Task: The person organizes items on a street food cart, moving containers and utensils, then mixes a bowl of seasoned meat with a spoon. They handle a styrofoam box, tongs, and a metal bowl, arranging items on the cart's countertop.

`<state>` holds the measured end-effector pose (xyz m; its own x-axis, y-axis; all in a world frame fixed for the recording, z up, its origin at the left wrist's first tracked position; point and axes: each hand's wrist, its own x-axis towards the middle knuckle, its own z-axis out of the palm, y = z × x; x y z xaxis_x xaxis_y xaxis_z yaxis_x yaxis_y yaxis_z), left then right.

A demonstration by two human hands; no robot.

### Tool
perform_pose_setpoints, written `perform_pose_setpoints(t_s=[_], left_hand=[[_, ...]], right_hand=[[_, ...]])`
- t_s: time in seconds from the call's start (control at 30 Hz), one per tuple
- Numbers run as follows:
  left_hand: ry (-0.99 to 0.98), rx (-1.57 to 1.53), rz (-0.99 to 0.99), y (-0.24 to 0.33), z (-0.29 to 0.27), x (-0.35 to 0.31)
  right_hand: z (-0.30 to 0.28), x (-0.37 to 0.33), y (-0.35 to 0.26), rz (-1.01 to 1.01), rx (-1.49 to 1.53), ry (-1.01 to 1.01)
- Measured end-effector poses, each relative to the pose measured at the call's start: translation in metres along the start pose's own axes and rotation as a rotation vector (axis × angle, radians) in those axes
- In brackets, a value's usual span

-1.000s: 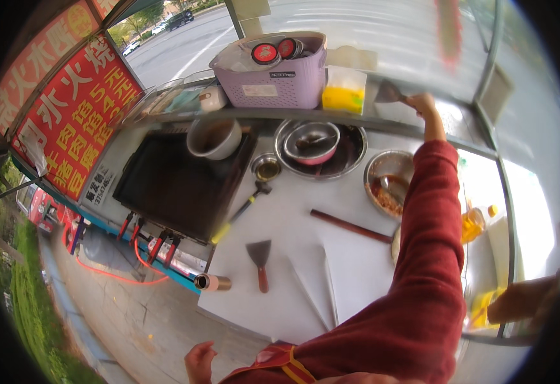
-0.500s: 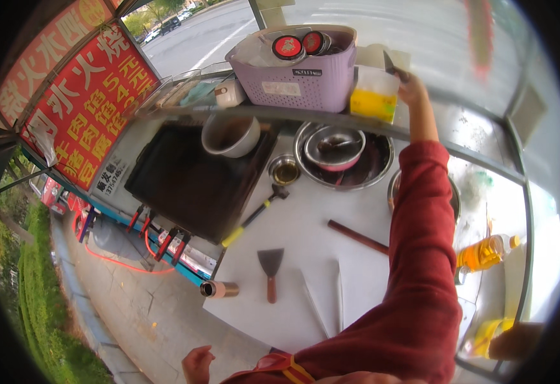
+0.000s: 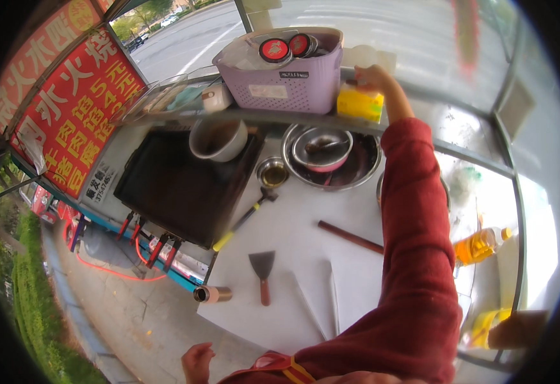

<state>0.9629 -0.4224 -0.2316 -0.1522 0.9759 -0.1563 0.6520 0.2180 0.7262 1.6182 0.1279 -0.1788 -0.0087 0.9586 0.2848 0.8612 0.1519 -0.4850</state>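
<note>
I had my right hand (image 3: 377, 79), its grasp unclear, at the yellow box (image 3: 360, 107), likely shelved to spare the worktop (image 3: 296, 233), my left hand (image 3: 196, 363) empty, half-curled.

Far left of the right hand (image 3: 377, 80), a red sign (image 3: 75, 115) has white and yellow writing (image 3: 104, 48). Beside that hand, a purple basket (image 3: 299, 96) has two labels (image 3: 268, 91).

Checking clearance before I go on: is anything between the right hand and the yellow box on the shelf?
Nothing visible stands between them: the right hand is at the top of the yellow box. The purple basket stands just left of the box, not in between. Whether hand and box touch is unclear.
</note>
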Motion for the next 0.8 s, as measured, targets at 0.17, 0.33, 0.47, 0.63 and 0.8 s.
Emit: perform_pose_setpoints(t_s=[0.17, 0.33, 0.47, 0.63, 0.8], left_hand=[[-0.028, -0.005, -0.109, -0.011, -0.006, -0.007], [-0.102, 0.002, 0.061, -0.033, -0.012, 0.001], [-0.181, -0.017, 0.1, -0.042, -0.011, 0.012], [-0.378, -0.105, 0.259, -0.033, -0.011, 0.019], [-0.766, 0.013, 0.833, -0.007, -0.002, 0.006]], right_hand=[[0.014, 0.007, -0.044, 0.253, -0.169, -0.095], [-0.003, -0.052, -0.141, 0.264, -0.121, 0.183], [-0.038, -0.138, -0.25, -0.016, -0.201, 0.243], [-0.063, -0.315, -0.372, -0.29, -0.111, 0.204], [-0.012, -0.55, -0.427, -0.395, 0.203, 0.038]])
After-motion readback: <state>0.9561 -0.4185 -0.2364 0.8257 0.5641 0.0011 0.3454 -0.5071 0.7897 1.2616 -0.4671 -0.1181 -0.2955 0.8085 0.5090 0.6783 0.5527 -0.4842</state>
